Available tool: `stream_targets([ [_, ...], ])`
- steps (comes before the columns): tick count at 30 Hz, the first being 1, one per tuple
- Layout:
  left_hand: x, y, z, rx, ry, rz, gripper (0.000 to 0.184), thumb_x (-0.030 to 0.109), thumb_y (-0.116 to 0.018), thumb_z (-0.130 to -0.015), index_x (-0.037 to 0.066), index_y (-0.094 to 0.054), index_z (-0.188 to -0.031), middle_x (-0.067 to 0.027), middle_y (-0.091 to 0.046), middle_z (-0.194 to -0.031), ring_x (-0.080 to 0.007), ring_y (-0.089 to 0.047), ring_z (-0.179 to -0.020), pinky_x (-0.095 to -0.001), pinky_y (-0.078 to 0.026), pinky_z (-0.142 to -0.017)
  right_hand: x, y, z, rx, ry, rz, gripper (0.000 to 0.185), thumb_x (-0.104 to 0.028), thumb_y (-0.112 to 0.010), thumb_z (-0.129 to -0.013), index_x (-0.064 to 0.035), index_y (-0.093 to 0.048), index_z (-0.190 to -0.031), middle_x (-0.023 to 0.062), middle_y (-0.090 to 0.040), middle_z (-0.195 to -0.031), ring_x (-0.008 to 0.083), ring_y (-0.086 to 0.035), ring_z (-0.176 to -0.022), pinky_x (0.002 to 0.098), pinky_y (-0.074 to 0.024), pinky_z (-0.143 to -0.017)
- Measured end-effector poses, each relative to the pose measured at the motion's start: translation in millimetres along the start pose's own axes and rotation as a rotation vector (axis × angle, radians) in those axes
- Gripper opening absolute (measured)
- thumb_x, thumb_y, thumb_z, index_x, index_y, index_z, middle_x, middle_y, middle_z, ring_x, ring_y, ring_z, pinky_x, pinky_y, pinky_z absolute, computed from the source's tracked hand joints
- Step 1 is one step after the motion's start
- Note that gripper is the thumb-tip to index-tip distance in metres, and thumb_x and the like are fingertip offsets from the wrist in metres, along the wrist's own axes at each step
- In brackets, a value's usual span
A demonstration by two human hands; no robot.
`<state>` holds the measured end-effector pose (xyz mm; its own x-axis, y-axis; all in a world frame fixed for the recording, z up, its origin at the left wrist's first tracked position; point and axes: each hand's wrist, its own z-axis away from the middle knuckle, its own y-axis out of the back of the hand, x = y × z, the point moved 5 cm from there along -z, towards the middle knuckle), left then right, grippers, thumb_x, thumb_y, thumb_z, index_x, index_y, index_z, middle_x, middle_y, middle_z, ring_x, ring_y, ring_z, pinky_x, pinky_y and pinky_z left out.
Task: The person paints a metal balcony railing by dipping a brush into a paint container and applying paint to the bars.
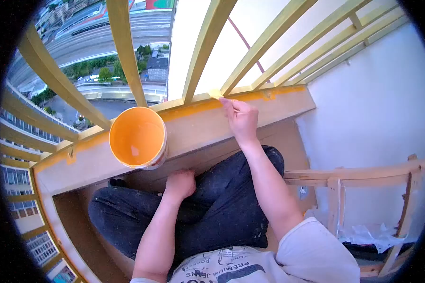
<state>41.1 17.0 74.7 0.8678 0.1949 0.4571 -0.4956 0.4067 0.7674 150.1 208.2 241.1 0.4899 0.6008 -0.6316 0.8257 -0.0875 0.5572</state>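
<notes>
My right hand [241,119] is closed in a pinch at the foot of the railing. From its fingertips a small pale-yellow piece [216,93], perhaps a sponge or brush tip, touches the bottom rail between two slats; its exact kind is too small to make out. Orange paint [259,95] runs in a strip along the ledge just below. My left hand [180,183] is curled into a fist by my crossed legs, its fingertips hidden. Left of both hands, an open bucket [138,137] coated inside with orange paint stands on the pale ledge [198,126].
Yellow-painted wooden slats [124,52] slope up around the front and left. A white wall [373,108] closes the right side. Below it is a wooden frame [354,177] with torn plastic sheeting [375,237]. Roads and buildings lie far below beyond the railing.
</notes>
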Motion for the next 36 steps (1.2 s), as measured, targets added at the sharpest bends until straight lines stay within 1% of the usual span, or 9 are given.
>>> stream_targets([
  [2,0.7,2.6,1.7,0.053,-0.015,-0.004,0.026,0.016,-0.051,-0.091,0.005,-0.067,-0.108,-0.0223,-0.072,-0.103,-0.0392,-0.070,-0.100,-0.0518,-0.056,-0.087,4.5,3.8,2.2,-0.077,-0.158,0.016,0.037,-0.034,-0.071,-0.095,0.0006,-0.076,-0.082,0.0153,-0.063,-0.060,0.0241,-0.062,-0.052,0.0350,-0.0425,-0.052],
  [9,2.5,4.0,3.5,0.100,-0.013,-0.013,0.023,0.014,-0.052,-0.089,0.005,-0.068,-0.102,-0.0215,-0.072,-0.097,-0.0399,-0.070,-0.098,-0.0516,-0.057,-0.085,11.0,-6.4,-4.7,-0.091,-0.025,0.057,0.042,-0.036,-0.070,-0.096,0.0022,-0.075,-0.079,0.0114,-0.063,-0.058,0.0212,-0.063,-0.053,0.0331,-0.0445,-0.053],
  [11,0.0,6.3,-0.2,0.115,-0.014,-0.011,0.022,0.014,-0.053,-0.089,0.005,-0.069,-0.101,-0.0215,-0.072,-0.097,-0.0400,-0.070,-0.097,-0.0516,-0.057,-0.084,15.6,-1.3,-2.2,-0.067,-0.243,-0.018,0.045,-0.039,-0.067,-0.098,0.0009,-0.076,-0.080,0.0101,-0.065,-0.058,0.0219,-0.065,-0.054,0.0326,-0.0464,-0.054],
  [14,2.5,-0.4,4.1,0.090,-0.017,0.017,0.022,0.014,-0.054,-0.087,0.005,-0.069,-0.099,-0.0215,-0.072,-0.097,-0.0402,-0.070,-0.096,-0.0516,-0.057,-0.083,13.5,-11.0,-9.2,-0.020,-0.098,-0.050,0.047,-0.041,-0.065,-0.099,-0.0011,-0.077,-0.079,0.0099,-0.063,-0.055,0.0222,-0.067,-0.054,0.0335,-0.0464,-0.053],
  [19,3.9,7.1,4.9,0.158,-0.042,-0.090,0.021,0.014,-0.055,-0.086,0.005,-0.069,-0.097,-0.0214,-0.073,-0.096,-0.0390,-0.070,-0.095,-0.0509,-0.057,-0.083,19.0,-3.5,0.5,0.016,-0.241,-0.064,0.043,-0.035,-0.064,-0.100,-0.0014,-0.076,-0.077,0.0094,-0.063,-0.055,0.0225,-0.065,-0.052,0.0346,-0.0458,-0.052],
  [21,2.0,-0.2,3.3,0.122,-0.027,0.005,0.021,0.015,-0.055,-0.086,0.005,-0.070,-0.097,-0.0207,-0.073,-0.094,-0.0387,-0.071,-0.095,-0.0503,-0.057,-0.082,8.0,-13.3,2.5,-0.028,0.034,-0.068,0.037,-0.031,-0.066,-0.099,-0.0007,-0.075,-0.078,0.0121,-0.063,-0.060,0.0247,-0.064,-0.054,0.0353,-0.0452,-0.053],
  [25,-1.2,2.7,-0.8,0.150,-0.024,-0.083,0.022,0.015,-0.054,-0.087,0.005,-0.070,-0.097,-0.0202,-0.073,-0.095,-0.0392,-0.071,-0.093,-0.0504,-0.057,-0.082,10.1,-2.5,0.6,-0.066,-0.113,0.003,0.034,-0.029,-0.068,-0.097,-0.0001,-0.074,-0.081,0.0158,-0.063,-0.064,0.0271,-0.064,-0.057,0.0359,-0.0447,-0.054],
  [27,-3.0,-6.7,-1.0,0.060,-0.003,0.002,0.022,0.015,-0.053,-0.088,0.005,-0.070,-0.098,-0.0213,-0.073,-0.095,-0.0399,-0.072,-0.091,-0.0508,-0.057,-0.082,1.2,-3.8,2.8,0.012,0.074,-0.127,0.032,-0.028,-0.068,-0.097,0.0006,-0.073,-0.083,0.0174,-0.064,-0.068,0.0274,-0.064,-0.060,0.0362,-0.0446,-0.055],
  [36,-1.3,-4.2,2.0,0.114,-0.016,-0.051,0.023,0.019,-0.053,-0.089,0.005,-0.069,-0.098,-0.0226,-0.072,-0.093,-0.0390,-0.071,-0.090,-0.0510,-0.057,-0.081,19.3,-5.2,5.9,-0.126,-0.188,-0.123,0.029,-0.022,-0.062,-0.101,0.0023,-0.077,-0.097,0.0081,-0.073,-0.074,0.0134,-0.068,-0.062,0.0274,-0.0526,-0.061],
])
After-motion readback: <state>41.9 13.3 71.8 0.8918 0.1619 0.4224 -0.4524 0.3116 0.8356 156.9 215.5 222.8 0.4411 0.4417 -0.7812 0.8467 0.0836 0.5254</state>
